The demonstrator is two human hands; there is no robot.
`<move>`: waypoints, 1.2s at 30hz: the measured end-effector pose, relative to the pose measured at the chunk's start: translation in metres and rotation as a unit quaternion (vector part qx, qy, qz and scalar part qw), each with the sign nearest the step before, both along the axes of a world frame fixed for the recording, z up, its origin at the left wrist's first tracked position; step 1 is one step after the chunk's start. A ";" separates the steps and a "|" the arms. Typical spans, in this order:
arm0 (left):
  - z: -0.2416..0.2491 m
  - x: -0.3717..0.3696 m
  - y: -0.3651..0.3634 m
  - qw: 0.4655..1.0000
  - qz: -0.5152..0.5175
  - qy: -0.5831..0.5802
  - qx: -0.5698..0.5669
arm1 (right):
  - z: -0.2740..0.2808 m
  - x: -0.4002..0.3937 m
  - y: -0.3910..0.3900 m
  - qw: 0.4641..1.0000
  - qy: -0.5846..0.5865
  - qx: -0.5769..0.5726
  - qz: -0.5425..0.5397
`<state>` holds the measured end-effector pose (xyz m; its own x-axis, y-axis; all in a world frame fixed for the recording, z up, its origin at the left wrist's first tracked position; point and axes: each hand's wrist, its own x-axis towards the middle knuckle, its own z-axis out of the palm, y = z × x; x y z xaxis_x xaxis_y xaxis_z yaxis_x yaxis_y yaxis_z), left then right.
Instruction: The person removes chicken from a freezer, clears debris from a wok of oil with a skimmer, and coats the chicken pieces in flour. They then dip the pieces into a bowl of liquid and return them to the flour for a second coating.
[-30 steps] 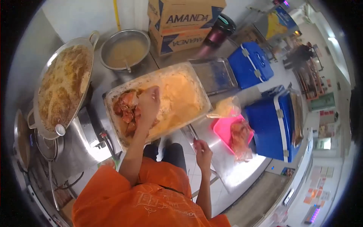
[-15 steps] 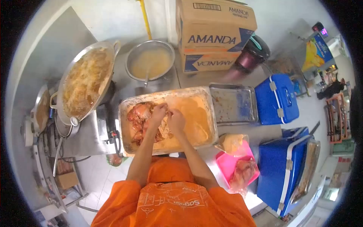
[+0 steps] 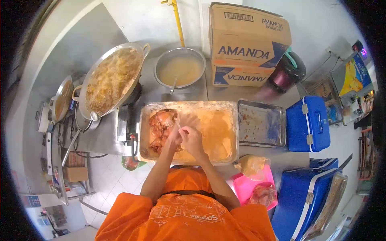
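A large rectangular tray (image 3: pixel 238 132) holds reddish marinated meat (image 3: pixel 157 129) on its left side and pale orange flour-like coating (image 3: pixel 217 130) on its right. Over the meat's right edge is my left hand (image 3: pixel 175 134), its fingers blurred by motion. My right hand (image 3: pixel 192 140) is just beside it, near the tray's middle, with fingers drawn together around something small that I cannot make out. The two hands are close together, and the coating lies around and below them.
A wide pan of bubbling oil (image 3: pixel 110 78) stands at the upper left. Behind the tray are a metal bowl of pale liquid (image 3: pixel 181 70) and cardboard boxes (image 3: pixel 245 44). An empty-looking metal tray (image 3: pixel 263 122), blue coolers (image 3: pixel 309 123) and a pink container (image 3: pixel 243 188) are on the right.
The view has shifted, so the table's things appear further right and lower. My left hand has gone from a raised pinch to a blurred position lower beside my right hand.
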<state>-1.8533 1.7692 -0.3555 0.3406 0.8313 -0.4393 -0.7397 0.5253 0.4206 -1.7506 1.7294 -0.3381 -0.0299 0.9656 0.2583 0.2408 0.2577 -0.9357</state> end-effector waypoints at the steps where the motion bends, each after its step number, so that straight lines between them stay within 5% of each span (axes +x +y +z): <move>1: -0.004 0.000 -0.003 1.000 0.018 -0.002 0.005 | 0.000 -0.002 -0.005 1.000 0.016 -0.005 0.012; 12: -0.005 -0.017 -0.023 0.993 0.063 -0.009 0.095 | 0.007 -0.011 -0.028 0.995 0.018 -0.068 0.075; 14: -0.006 -0.023 -0.024 0.993 0.076 0.010 0.095 | 0.008 -0.014 -0.029 0.989 0.087 -0.078 0.092; 19: -0.031 -0.022 -0.015 0.974 0.111 0.142 0.136 | 0.010 -0.013 -0.033 0.987 0.051 -0.091 0.122; 21: -0.056 -0.026 -0.016 0.905 0.081 0.364 0.206 | 0.008 -0.007 -0.037 0.983 0.043 -0.109 0.140; 23: -0.107 -0.035 -0.021 0.661 -0.030 0.687 0.300 | 0.006 0.003 -0.042 0.983 -0.001 -0.148 0.107; 25: -0.142 -0.049 -0.027 0.524 -0.066 0.774 0.350 | -0.005 0.014 -0.046 0.976 -0.029 -0.176 0.126; 28: 0.000 -0.076 -0.062 0.626 0.102 0.667 0.391 | 0.005 0.016 -0.052 0.942 -0.120 -0.239 0.201; 30: 0.015 -0.093 -0.062 0.638 -0.034 0.696 0.326 | 0.028 -0.007 -0.070 0.875 -0.143 -0.289 0.361; 33: 0.031 -0.113 -0.053 0.647 -0.072 0.672 0.354 | 0.054 -0.077 -0.110 0.753 -0.165 -0.283 0.571; 35: 0.035 -0.118 -0.045 0.652 -0.084 0.656 0.370 | 0.006 -0.128 -0.145 0.747 -0.115 -0.250 0.605; 36: 0.036 -0.118 -0.042 0.653 -0.089 0.651 0.377 | -0.053 -0.160 -0.155 0.781 -0.055 -0.115 0.611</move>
